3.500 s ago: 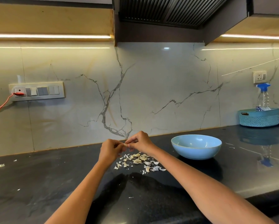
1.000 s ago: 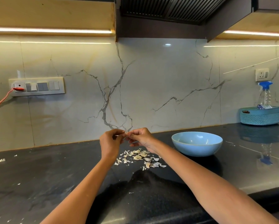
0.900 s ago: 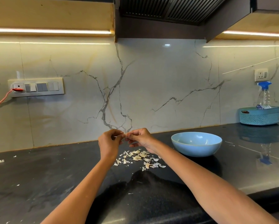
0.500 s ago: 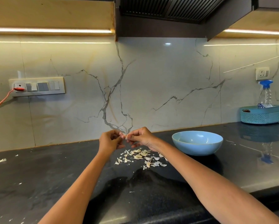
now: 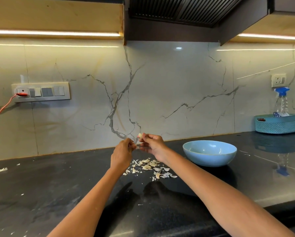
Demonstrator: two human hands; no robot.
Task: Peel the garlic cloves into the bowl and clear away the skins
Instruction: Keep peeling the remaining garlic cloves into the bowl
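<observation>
The right hand (image 5: 151,144) pinches a pale garlic clove (image 5: 140,135) between thumb and fingertips, held up just above the left hand (image 5: 123,151). The left hand's fingers are curled together, apparently pinching a thin strip of skin (too slight and translucent to be sure). Directly below both sets of fingers lies a scatter of peeled skins (image 5: 149,166) on the dark counter (image 5: 58,185). Off to the right of the right hand, near but apart from the pile, sits the blue bowl (image 5: 209,153); its inside shows no cloves from this angle, though the near floor is hidden by the rim. I judge this clove nearly bare and due for the bowl. Clearing the skins is not yet done.
</observation>
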